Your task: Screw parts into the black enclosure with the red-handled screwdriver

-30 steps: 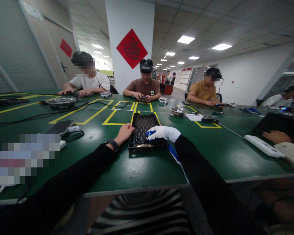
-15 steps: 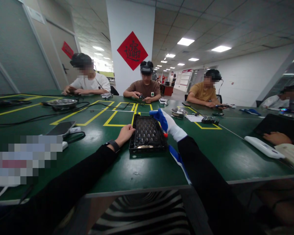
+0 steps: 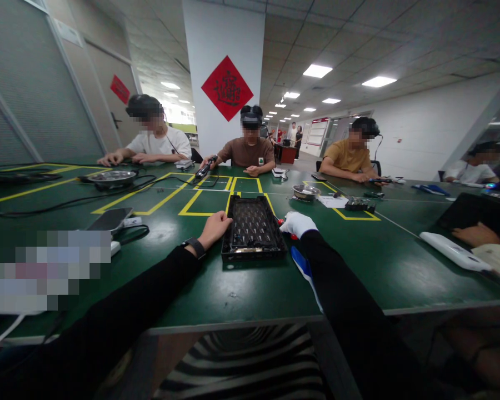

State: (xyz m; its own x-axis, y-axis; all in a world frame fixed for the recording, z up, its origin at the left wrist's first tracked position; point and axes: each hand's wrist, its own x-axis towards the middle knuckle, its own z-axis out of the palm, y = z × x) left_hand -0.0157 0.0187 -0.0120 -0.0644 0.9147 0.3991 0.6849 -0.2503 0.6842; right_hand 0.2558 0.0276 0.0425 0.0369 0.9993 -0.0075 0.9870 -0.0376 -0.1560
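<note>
A black rectangular plastic case (image 3: 253, 228), open at the top with rows of small metallic-looking pieces inside, lies on the green table in front of me. My left hand (image 3: 216, 229), bare with a dark wristband, is closed against the case's left edge. To the right of the case is my right hand (image 3: 300, 224) in a white and blue glove. Its fingers are curled down around a red-handled tool (image 3: 294, 237), mostly covered by the glove. Beside my right forearm lies another blue and white glove (image 3: 301, 263).
A metal bowl (image 3: 305, 192), a white paper (image 3: 331, 201) and a dark part (image 3: 359, 206) stand beyond my right hand. On the left are a phone (image 3: 109, 219), cables and a metal dish (image 3: 111, 178). Co-workers sit around the table; a white device (image 3: 454, 251) lies at right.
My right hand has come down from the case's far right corner to the red-handled tool beside it. My left hand stays at the case. A co-worker opposite has moved a dark tool leftward.
</note>
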